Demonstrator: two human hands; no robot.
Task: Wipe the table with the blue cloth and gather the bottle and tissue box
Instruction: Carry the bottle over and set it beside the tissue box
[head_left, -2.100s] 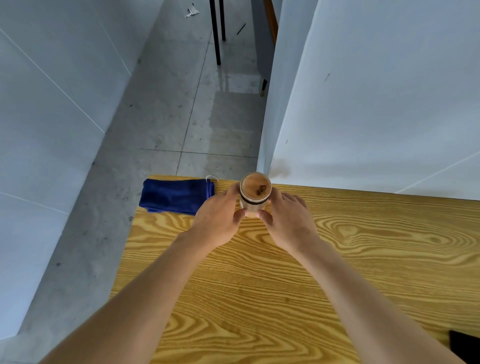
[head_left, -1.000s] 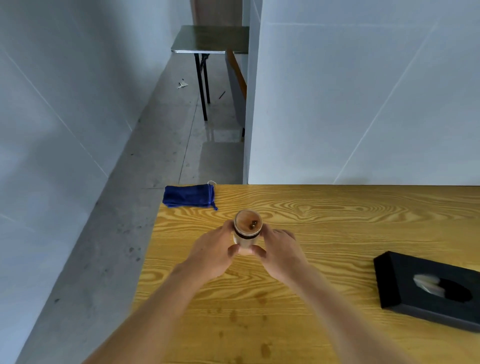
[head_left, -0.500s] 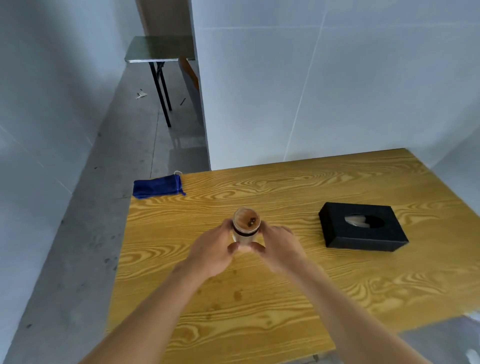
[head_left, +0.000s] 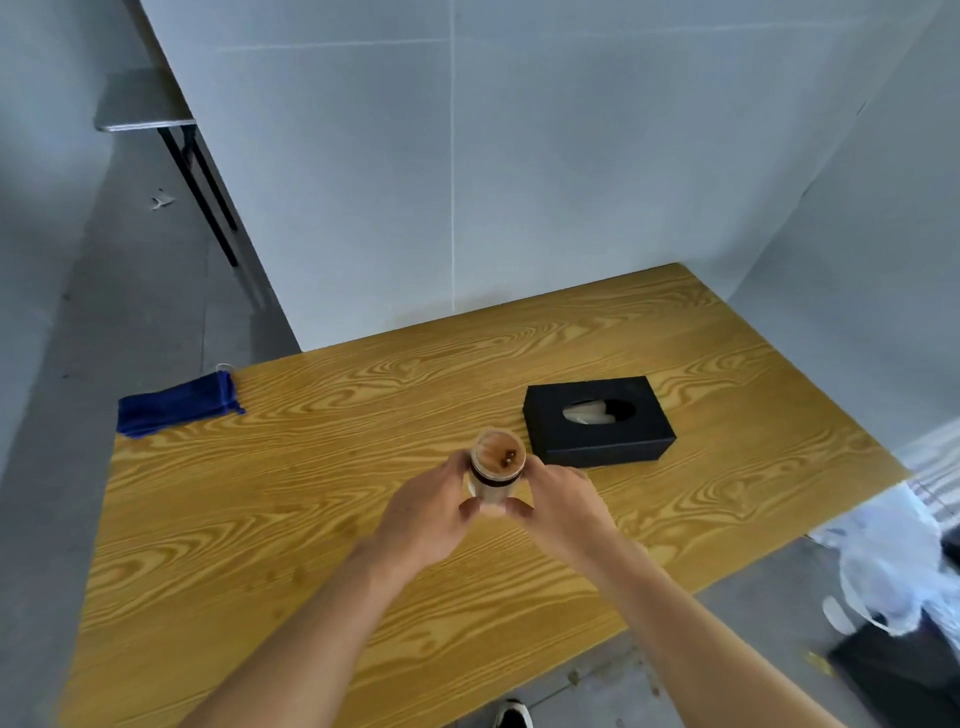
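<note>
Carried rightward along the counter (head_left: 311, 545) since the earlier frames: wooden-lidded bottle (head_left: 496, 470), once just beside the blue cloth (head_left: 176, 404), now close to the black tissue box (head_left: 597, 421). Clasped upright between both hands, left hand (head_left: 423, 512) curled on its left side, right hand (head_left: 563, 501) on its right, fingertips nearly meeting in front. Whether resting on the wood or just lifted, cannot tell. Tissue box just beyond and to the right, nearer the right hand, long axis running left to right. Cloth folded at the far left corner, well apart. Likely next: setting the bottle against the box's left end.
</note>
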